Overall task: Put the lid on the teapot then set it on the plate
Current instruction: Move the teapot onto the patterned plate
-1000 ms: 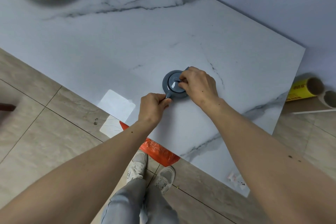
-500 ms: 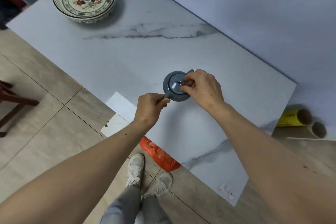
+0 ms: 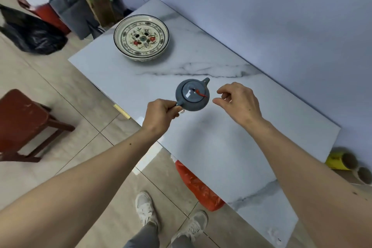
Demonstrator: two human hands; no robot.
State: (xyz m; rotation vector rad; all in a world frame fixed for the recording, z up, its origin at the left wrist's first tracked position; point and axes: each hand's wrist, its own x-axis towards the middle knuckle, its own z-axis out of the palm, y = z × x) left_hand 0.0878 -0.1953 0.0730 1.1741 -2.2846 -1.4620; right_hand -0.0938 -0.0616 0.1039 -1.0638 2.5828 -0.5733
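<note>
A small grey-blue teapot (image 3: 192, 94) is near the middle of the marble table, its lid (image 3: 193, 93) seated on top with a red cord across it and its spout pointing to the far right. My left hand (image 3: 161, 115) grips the teapot's handle at its near left side. My right hand (image 3: 237, 102) hovers just right of the teapot, fingers loosely curled and apart, holding nothing. The patterned plate (image 3: 141, 37) with a floral centre stands at the table's far left corner, well beyond the teapot.
The white marble table (image 3: 231, 147) runs along a pale wall. A red-brown stool (image 3: 22, 123) stands on the tiled floor at left. Bags and boxes (image 3: 66, 6) crowd the far left. An orange bag (image 3: 198, 185) lies under the table; yellow rolls (image 3: 346, 162) lie at right.
My right hand has let go of the lid and drawn back to the right. The lid now rests on the teapot. The view has swung so the plate is fully visible.
</note>
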